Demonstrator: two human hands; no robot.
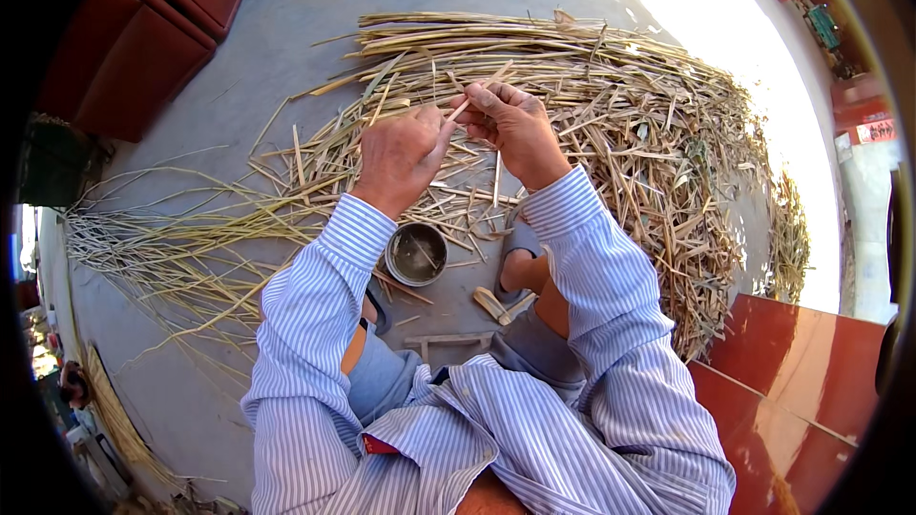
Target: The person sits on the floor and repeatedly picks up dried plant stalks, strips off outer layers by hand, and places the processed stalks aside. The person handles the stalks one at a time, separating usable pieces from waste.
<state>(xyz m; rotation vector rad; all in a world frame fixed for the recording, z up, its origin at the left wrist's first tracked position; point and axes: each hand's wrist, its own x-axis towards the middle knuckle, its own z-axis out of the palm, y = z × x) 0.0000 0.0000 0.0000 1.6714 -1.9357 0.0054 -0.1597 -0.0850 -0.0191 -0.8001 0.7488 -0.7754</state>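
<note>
My left hand (396,157) and my right hand (515,129) meet in front of me, both closed in a pinch. Between them is a short, pale split piece of dry stalk (461,109), slanting up to the right. My right thumb presses near it, while the left fingers curl out of sight around its lower end. Beneath and beyond both hands spreads a heap of dry stalks and husks (630,143). Below my left wrist a round metal bowl (417,254) stands on the floor, dark inside.
Long thin yellowish twigs (191,238) fan out at the left. A small wooden piece (491,305) lies by my right foot. Red furniture (143,48) stands at the far left, and red panels (782,372) lie at the right. Bright sunlight crosses the floor (706,10) at far right.
</note>
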